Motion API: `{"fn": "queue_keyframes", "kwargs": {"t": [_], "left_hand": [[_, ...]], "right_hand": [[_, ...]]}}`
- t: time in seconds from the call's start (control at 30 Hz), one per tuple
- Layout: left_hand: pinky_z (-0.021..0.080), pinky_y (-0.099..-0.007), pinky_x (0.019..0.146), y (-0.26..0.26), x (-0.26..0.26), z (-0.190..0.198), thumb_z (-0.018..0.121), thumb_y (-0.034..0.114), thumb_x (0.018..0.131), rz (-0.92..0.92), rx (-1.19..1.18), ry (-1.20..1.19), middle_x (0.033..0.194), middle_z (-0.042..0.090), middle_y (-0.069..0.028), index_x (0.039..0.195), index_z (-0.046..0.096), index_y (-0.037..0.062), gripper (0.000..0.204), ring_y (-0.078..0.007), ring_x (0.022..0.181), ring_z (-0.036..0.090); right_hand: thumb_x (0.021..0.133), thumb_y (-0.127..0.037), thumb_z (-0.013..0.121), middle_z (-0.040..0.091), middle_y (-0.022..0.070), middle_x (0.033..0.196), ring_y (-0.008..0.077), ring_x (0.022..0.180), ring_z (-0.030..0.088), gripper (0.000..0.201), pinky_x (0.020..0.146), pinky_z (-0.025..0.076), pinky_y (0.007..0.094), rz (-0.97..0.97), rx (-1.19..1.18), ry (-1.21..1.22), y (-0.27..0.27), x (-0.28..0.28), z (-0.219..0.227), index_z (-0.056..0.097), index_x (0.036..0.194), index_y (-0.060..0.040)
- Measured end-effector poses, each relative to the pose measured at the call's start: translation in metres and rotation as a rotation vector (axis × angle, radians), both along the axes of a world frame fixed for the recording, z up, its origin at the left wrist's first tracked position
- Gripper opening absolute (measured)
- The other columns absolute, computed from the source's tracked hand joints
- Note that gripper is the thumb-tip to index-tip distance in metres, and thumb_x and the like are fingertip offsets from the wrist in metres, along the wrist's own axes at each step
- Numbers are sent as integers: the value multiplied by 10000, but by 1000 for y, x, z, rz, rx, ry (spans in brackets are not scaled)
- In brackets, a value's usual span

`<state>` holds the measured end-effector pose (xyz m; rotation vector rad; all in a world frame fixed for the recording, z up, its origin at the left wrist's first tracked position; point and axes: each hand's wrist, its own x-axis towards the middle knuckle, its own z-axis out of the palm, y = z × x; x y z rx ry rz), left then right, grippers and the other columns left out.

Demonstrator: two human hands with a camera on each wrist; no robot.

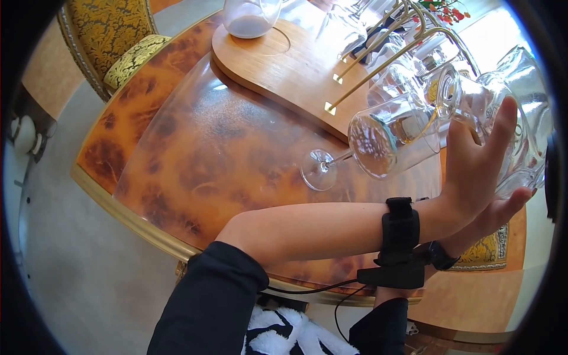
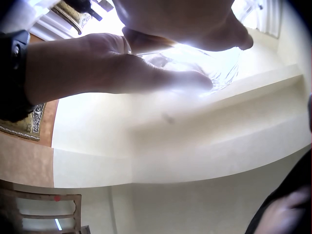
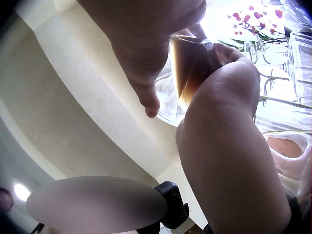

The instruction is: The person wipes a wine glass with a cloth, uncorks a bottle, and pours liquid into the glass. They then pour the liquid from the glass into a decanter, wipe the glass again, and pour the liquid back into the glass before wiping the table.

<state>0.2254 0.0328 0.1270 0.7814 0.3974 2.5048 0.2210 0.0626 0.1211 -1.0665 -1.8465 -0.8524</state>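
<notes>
A large clear glass decanter (image 1: 523,118) lies tilted at the right of the head view, its mouth pointing left. My left hand (image 1: 473,160) grips it near the neck, one digit pointing up along the glass. Lower down, my right hand (image 1: 503,216) holds the wide body, thumb against it and its other fingers mostly hidden. The right wrist view shows the decanter (image 3: 192,68) brownish between both hands. Below the mouth stands a stemmed wine glass (image 1: 370,145) on the table, its foot (image 1: 319,170) on the clear cover. My forearms cross, the left over the right.
A wooden stand (image 1: 278,71) with brass rods (image 1: 373,71) sits on the glossy marbled table (image 1: 195,171), with several glasses about it. A frosted cup (image 1: 251,21) rests on the stand. A gold-patterned chair (image 1: 109,35) is at left; red flowers (image 1: 452,13) are behind.
</notes>
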Motion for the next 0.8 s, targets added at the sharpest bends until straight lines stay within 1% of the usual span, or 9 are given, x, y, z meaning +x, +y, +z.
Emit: {"fn": "queue_keyframes", "kwargs": {"t": [0.13, 0.2, 0.23, 0.3, 0.43, 0.5, 0.57, 0.6, 0.8], "left_hand": [[309, -436, 1120, 0, 0, -1, 566, 718, 895, -37, -2, 37, 1404, 382, -201, 1581, 278, 80, 980, -344, 1359, 378], [301, -445, 1126, -1, 2, 0, 559, 721, 896, -24, -7, 37, 1434, 357, -202, 1581, 272, 76, 984, -349, 1372, 361], [293, -455, 1133, -1, 4, 1, 553, 724, 897, -12, -12, 38, 1463, 333, -203, 1582, 265, 71, 989, -354, 1386, 344], [295, -452, 1130, -1, 6, 1, 553, 721, 899, -13, -15, 39, 1461, 336, -202, 1580, 267, 70, 985, -351, 1381, 347], [304, -442, 1120, 1, 5, -1, 553, 708, 906, -19, -32, 49, 1452, 348, -196, 1573, 277, 63, 968, -340, 1364, 358], [308, -437, 1115, 0, 5, -1, 553, 702, 910, -23, -41, 54, 1447, 354, -194, 1570, 281, 60, 960, -334, 1356, 364], [312, -432, 1110, 2, 4, 4, 553, 696, 913, -26, -52, 59, 1442, 360, -191, 1567, 286, 57, 952, -328, 1347, 369], [315, -429, 1107, 0, 2, -3, 553, 693, 915, -27, -56, 63, 1440, 363, -190, 1565, 288, 55, 948, -325, 1343, 372], [327, -414, 1092, 2, -1, -4, 553, 674, 926, -34, -80, 78, 1426, 380, -182, 1555, 303, 46, 923, -308, 1317, 389]], "right_hand": [[854, -315, 631, 419, 125, 1573, 315, 1444, 418, 740, 1185, 375, 366, 29, -12, 10, -1, -5, -1, 371, 1539, -211], [887, -149, 697, 482, 60, 1529, 218, 1406, 482, 733, 1174, 346, 301, 175, 174, -111, 4, -7, -5, 363, 1538, -201], [887, -149, 697, 482, 60, 1529, 218, 1406, 482, 733, 1174, 346, 301, 175, 175, -111, 2, -7, -4, 363, 1538, -201], [853, -324, 629, 415, 119, 1578, 309, 1447, 414, 741, 1185, 376, 371, 0, 43, -34, -5, -8, 1, 371, 1538, -209], [852, -333, 626, 410, 117, 1582, 301, 1452, 407, 739, 1186, 375, 373, -37, 49, -59, -2, -1, 2, 373, 1536, -213], [852, -339, 621, 417, 119, 1578, 305, 1437, 430, 736, 1179, 385, 375, -263, 74, -5, -5, -8, 3, 371, 1535, -228], [852, -341, 620, 421, 117, 1576, 311, 1424, 447, 739, 1172, 395, 378, -260, 52, 5, -6, -7, 3, 366, 1538, -240], [851, -343, 619, 425, 116, 1573, 316, 1410, 465, 743, 1164, 406, 381, -256, 33, 17, -6, -7, 3, 361, 1541, -251], [854, -347, 616, 429, 103, 1572, 319, 1407, 469, 742, 1163, 408, 392, -259, 34, 1, -5, -6, 3, 353, 1543, -265]]}}
